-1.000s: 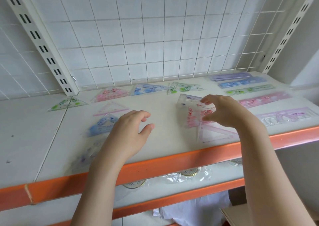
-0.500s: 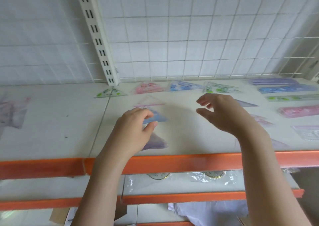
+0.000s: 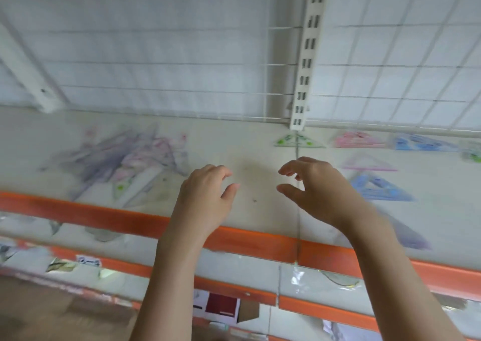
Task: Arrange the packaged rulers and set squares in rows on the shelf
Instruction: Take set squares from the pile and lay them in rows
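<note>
Hands over bare middle of shelf (image 3: 260,210), both empty. Left hand (image 3: 205,197) and right hand (image 3: 320,192) had fingers loosely curled, spread wide, holding nothing. View had swung left since half a second earlier: unsorted pile of packaged rulers and set squares (image 3: 125,158) appeared at centre left, blurred. Arranged set squares (image 3: 374,163), previously central, sat at right edge. Likely meaning: next packet to come from pile.

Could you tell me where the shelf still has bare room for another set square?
Bare shelf lies between the loose pile and the green set square, under both hands. Right of the seam it is crowded: pink and blue set squares.
</note>
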`<state>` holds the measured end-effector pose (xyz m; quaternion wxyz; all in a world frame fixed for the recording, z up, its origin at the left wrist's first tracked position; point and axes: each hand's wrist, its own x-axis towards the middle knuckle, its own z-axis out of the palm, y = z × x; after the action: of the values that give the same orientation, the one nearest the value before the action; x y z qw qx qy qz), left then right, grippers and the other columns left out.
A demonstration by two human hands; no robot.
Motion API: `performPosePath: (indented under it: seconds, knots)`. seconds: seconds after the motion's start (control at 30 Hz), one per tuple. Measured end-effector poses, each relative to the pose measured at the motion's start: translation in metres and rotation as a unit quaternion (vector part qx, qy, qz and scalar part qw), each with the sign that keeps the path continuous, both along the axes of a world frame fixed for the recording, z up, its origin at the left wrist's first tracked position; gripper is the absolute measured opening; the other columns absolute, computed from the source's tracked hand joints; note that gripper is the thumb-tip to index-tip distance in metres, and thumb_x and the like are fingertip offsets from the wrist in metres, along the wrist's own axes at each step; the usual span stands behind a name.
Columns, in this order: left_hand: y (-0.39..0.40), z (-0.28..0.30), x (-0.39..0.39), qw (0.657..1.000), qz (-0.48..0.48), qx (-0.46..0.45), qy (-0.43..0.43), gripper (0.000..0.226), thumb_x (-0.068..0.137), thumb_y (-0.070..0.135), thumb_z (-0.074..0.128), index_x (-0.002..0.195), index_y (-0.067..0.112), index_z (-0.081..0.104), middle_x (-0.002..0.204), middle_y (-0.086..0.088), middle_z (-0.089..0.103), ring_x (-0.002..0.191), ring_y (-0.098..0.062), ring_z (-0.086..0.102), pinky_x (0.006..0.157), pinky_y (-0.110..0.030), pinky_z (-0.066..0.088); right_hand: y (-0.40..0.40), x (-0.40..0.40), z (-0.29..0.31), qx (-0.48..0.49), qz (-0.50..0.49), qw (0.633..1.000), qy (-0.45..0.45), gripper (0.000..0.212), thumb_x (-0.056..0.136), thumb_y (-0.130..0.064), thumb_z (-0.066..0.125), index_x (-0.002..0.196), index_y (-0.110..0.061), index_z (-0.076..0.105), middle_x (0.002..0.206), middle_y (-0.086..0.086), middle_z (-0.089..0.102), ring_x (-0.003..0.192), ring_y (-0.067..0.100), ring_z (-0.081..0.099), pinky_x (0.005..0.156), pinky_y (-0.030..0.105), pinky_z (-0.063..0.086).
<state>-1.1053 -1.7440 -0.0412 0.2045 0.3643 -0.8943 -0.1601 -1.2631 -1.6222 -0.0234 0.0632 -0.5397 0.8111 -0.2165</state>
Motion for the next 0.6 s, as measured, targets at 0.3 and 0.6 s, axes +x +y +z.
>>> performPosePath:
  seconds: [0.3, 0.6]
  knots:
    - [-0.090, 0.001, 0.094, 0.985, 0.156, 0.040, -0.063, 0.045, 0.078, 0.037, 0.070, 0.115, 0.012, 0.060, 0.118, -0.007, 0.060, 0.112, -0.028, 0.053, 0.093, -0.038, 0.044, -0.084, 0.077, -0.006, 0.018, 0.053, 0.998, -0.007, 0.034, 0.089, -0.033, 0.060, 0.122, -0.022, 0.059, 0.118, -0.003, 0.058, 0.106, 0.016, 0.057, 0.087, 0.029, 0.044]
    - [-0.114, 0.005, 0.090, 0.967, 0.123, 0.121, -0.186, 0.086, 0.061, 0.059, 0.076, 0.127, 0.013, 0.045, 0.131, -0.005, 0.050, 0.122, -0.026, 0.045, 0.098, -0.040, 0.041, -0.101, 0.101, -0.011, 0.004, 0.017, 1.000, -0.020, 0.034, 0.089, -0.032, 0.060, 0.122, -0.024, 0.058, 0.116, -0.004, 0.058, 0.102, 0.018, 0.057, 0.085, 0.034, 0.047]
